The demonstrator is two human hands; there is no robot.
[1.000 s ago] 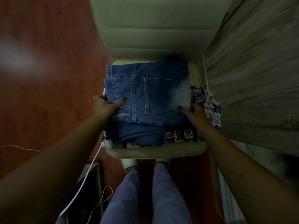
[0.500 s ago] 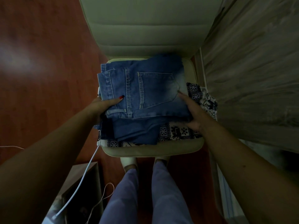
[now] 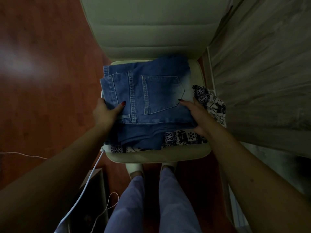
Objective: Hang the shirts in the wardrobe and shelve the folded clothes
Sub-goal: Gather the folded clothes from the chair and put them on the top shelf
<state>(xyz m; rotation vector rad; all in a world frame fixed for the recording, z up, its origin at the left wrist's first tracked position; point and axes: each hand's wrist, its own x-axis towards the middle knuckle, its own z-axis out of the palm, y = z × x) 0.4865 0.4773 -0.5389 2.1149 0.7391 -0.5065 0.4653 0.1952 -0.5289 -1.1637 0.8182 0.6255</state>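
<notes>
Folded blue jeans (image 3: pixel 151 98) lie on top of a pile on a pale chair seat (image 3: pixel 156 157). Under them sits more blue denim (image 3: pixel 139 138), and at the bottom a white cloth with a dark print (image 3: pixel 213 105). My left hand (image 3: pixel 105 112) grips the left edge of the top jeans, thumb on top, fingers hidden beneath. My right hand (image 3: pixel 197 116) holds the right edge, thumb on the denim near the back pocket and fingers tucked under the fold.
The chair's padded back (image 3: pixel 151 26) rises beyond the pile. A grey wood-grain panel (image 3: pixel 262 69) stands close on the right. Red-brown floor (image 3: pixel 42 81) spreads left. A white cable (image 3: pixel 87 182) and a dark box (image 3: pixel 90 199) lie near my legs.
My right hand has slid from the pile's side further under the right edge of the jeans. My left thumb has stayed on the jeans' left edge. The pile has hardly moved.
</notes>
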